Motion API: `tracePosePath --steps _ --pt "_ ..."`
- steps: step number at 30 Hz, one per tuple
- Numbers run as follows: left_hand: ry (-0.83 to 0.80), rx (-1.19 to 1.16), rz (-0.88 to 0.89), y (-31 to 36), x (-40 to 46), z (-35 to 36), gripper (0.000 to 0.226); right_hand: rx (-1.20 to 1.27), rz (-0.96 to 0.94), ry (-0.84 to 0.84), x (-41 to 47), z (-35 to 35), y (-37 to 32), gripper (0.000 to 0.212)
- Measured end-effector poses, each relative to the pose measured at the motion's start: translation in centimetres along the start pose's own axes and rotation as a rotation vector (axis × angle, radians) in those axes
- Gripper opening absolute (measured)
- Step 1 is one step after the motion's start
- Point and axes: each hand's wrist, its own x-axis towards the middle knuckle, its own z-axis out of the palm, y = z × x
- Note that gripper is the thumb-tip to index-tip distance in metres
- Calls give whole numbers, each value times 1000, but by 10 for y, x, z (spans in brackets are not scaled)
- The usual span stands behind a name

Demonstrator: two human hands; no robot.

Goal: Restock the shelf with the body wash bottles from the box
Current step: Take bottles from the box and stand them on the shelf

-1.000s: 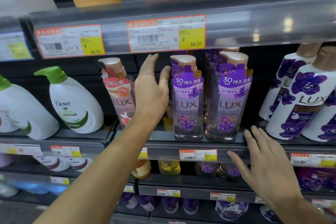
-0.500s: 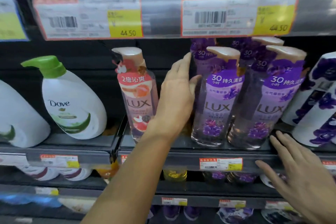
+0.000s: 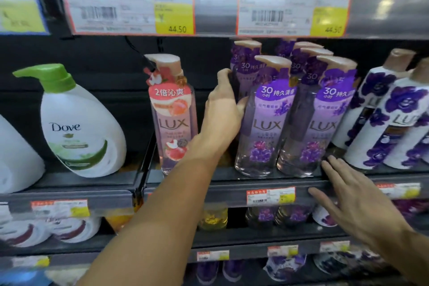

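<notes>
At centre frame the left hand [image 3: 224, 109] reached into the shelf [image 3: 232, 187], fingers and thumb curled round a rear purple bottle [image 3: 243, 72] behind the front purple bottle [image 3: 264, 123]. At lower right the right hand [image 3: 355, 204] lay flat, fingers straight, on the shelf edge, holding nothing.

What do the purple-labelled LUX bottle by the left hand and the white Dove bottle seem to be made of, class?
Clear purple-labelled LUX bottle: likely transparent glossy plastic; its see-through base shows liquid and highlights. The left hand touches its side.
White green-pumped Dove bottle: probably opaque plastic with a smooth soft sheen; nothing shows through.
</notes>
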Motion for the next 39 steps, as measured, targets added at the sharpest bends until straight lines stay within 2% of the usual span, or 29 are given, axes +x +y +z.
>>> tracePosePath --steps 5,7,13,21,34,39 --pt "-40 37 -33 -1 3 -1 55 -46 4 24 1 11 4 88" --pt "-33 31 2 -4 -1 -2 57 -54 10 -3 2 15 7 96" --pt "-17 -98 -3 -8 -11 -4 53 -31 25 4 3 17 10 104" --pt "-16 -165 -31 -8 -17 -4 55 -41 35 8 6 27 15 100" --pt "-56 -113 -31 -9 -18 -7 57 -54 0 60 4 28 17 93" --pt "-25 -201 -80 0 -24 -13 47 -48 3 45 3 29 17 91"
